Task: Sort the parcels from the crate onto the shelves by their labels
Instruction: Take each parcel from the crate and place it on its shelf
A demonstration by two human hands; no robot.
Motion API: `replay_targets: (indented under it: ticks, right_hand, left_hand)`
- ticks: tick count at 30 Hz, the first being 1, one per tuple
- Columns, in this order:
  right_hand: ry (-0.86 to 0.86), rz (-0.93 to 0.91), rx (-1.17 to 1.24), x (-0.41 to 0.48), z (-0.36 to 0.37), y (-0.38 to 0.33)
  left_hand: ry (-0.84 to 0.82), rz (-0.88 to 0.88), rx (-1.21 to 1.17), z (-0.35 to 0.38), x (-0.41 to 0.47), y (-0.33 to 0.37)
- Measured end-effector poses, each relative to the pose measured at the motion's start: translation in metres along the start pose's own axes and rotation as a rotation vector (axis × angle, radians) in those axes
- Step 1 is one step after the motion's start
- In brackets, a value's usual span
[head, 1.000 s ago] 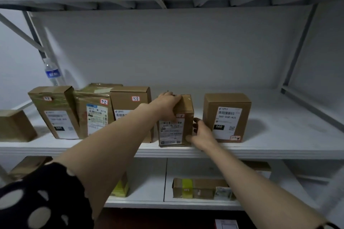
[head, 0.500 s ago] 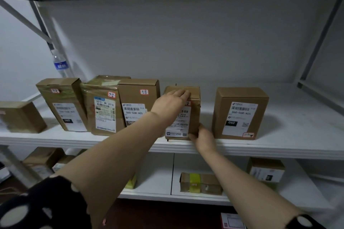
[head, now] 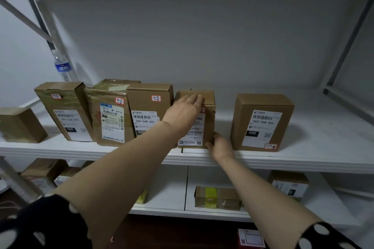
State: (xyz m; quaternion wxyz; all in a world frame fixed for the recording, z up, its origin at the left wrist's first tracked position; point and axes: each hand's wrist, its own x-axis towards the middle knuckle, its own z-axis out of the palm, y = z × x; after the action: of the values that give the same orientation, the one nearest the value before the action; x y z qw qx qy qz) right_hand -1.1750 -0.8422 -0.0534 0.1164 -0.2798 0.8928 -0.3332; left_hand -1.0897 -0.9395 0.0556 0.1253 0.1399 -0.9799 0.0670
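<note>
Five parcels [head: 149, 107] in row on shelf [head: 303, 159], bottle [head: 62, 66] behind left, more pkgs [head: 217, 197] on shelf below

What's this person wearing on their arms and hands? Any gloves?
No gloves: the left hand and right hand are bare. Higher up the arms, the left sleeve and right sleeve are black with large white dots.
</note>
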Motion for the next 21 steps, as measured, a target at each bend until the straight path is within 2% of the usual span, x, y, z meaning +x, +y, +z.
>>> replay_targets:
  ticks: [3, 7, 11, 15, 19, 21]
  right_hand:
    - [0.002, 0.006, 0.017, -0.007, 0.0, 0.002]
    - [0.027, -0.009, 0.02, -0.028, -0.003, 0.001]
    - [0.09, 0.027, 0.009, -0.06, -0.01, 0.005]
    - [0.154, 0.181, -0.028, -0.112, -0.02, 0.025]
    - [0.25, 0.4, -0.008, -0.185, -0.022, 0.045]
    - [0.296, 0.498, -0.008, -0.23, -0.018, 0.055]
  left_hand:
    - [0.009, 0.001, 0.019, 0.002, -0.005, 0.002]
    - [0.104, 0.02, 0.004, 0.003, -0.021, 0.01]
    - [0.125, 0.158, -0.02, 0.009, -0.05, 0.031]
    - [-0.001, 0.283, -0.066, 0.032, -0.073, 0.052]
    - [-0.273, 0.419, -0.099, 0.05, -0.103, 0.081]
    - [-0.348, 0.506, -0.073, 0.054, -0.125, 0.102]
